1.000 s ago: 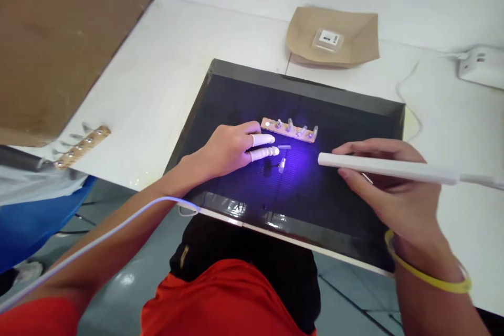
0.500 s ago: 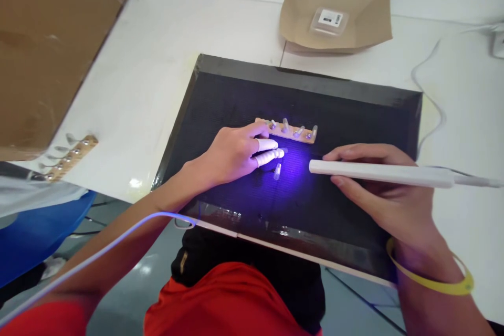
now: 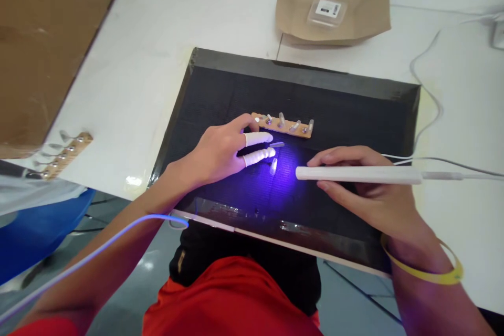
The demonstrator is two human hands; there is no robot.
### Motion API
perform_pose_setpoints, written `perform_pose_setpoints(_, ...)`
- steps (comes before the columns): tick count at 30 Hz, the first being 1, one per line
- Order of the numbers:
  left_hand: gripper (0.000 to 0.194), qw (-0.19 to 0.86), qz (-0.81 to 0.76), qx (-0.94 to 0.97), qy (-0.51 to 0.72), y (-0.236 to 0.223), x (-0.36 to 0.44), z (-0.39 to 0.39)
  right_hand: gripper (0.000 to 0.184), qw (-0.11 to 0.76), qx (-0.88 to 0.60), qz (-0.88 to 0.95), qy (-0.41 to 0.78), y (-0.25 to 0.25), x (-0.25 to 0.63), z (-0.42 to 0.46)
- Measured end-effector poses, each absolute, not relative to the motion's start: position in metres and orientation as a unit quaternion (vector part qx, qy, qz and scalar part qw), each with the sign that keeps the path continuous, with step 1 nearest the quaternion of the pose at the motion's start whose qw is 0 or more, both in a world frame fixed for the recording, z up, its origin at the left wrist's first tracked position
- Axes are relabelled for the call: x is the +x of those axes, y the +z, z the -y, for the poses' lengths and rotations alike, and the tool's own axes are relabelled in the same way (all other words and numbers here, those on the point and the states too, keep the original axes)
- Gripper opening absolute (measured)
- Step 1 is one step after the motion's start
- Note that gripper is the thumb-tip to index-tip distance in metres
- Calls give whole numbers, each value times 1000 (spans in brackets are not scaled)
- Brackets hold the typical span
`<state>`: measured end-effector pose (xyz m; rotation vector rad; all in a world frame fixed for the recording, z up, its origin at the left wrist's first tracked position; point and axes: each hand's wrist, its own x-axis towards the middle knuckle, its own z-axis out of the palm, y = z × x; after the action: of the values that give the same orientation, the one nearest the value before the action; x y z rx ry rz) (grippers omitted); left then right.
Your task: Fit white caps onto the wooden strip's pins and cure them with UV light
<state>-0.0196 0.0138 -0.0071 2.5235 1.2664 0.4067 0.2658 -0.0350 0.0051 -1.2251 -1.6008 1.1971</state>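
My left hand (image 3: 220, 152) rests over the black board (image 3: 220, 89), with white finger covers on its thumb and index finger. Those two fingertips are a little apart, and a small thin nail tip (image 3: 277, 144) lies at the gap between them. A second clear nail tip (image 3: 273, 166) is on the board just below, lit purple. My other left fingers touch the left end of a wooden strip (image 3: 301, 128) that bears several clear nail tips on small metal mounts. My right hand (image 3: 370, 189) is closed around a white pen-shaped UV lamp (image 3: 354, 174), its tip pointing left at the nail tips.
A brown paper tray (image 3: 291, 0) holding a clear plastic box (image 3: 326, 12) stands at the back. Another wooden strip with nail tips (image 3: 66, 156) lies at the left table edge, near a large brown box (image 3: 51, 37). The lamp's cable (image 3: 472, 174) runs right.
My left thumb and index finger have spread slightly around the thin nail tip. The lamp in my right hand has moved a little left, closer to the nail tips. The view has shifted slightly.
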Motion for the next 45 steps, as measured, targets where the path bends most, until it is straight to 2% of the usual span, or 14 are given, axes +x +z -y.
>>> perform_pose_setpoints(6, 31, 100, -398, 912, 4, 1, -8, -28, 24, 370, -480, 646, 464, 6, 270, 34)
perform_pose_setpoints(9, 30, 86, -376, 922, -26, 4, -2, -34, 24, 371, -485, 645, 460, 7, 270, 34)
perform_pose_setpoints(13, 30, 116, -347, 929, -65, 8, 3, -40, 24, 369, -485, 640, 467, 8, 272, 35)
perform_pose_setpoints(18, 43, 147, -368, 913, -100, 17, 9, -45, 22, 367, -487, 650, 454, 7, 272, 35)
perform_pose_setpoints(20, 39, 147, -370, 909, -123, 20, 11, -47, 22, 369, -488, 648, 454, 7, 272, 35)
perform_pose_setpoints(23, 30, 142, -367, 912, -116, 23, 11, -49, 22, 373, -489, 644, 455, 7, 271, 35)
perform_pose_setpoints(33, 20, 158, -393, 904, -51, 23, -7, -41, 22, 376, -474, 657, 450, 4, 274, 35)
perform_pose_setpoints(40, 23, 158, -427, 890, -24, 21, -29, -29, 23, 376, -477, 645, 463, 4, 276, 35)
perform_pose_setpoints(45, 31, 215, -412, 886, 8, 29, -32, -31, 24, 405, -476, 621, 474, 2, 273, 34)
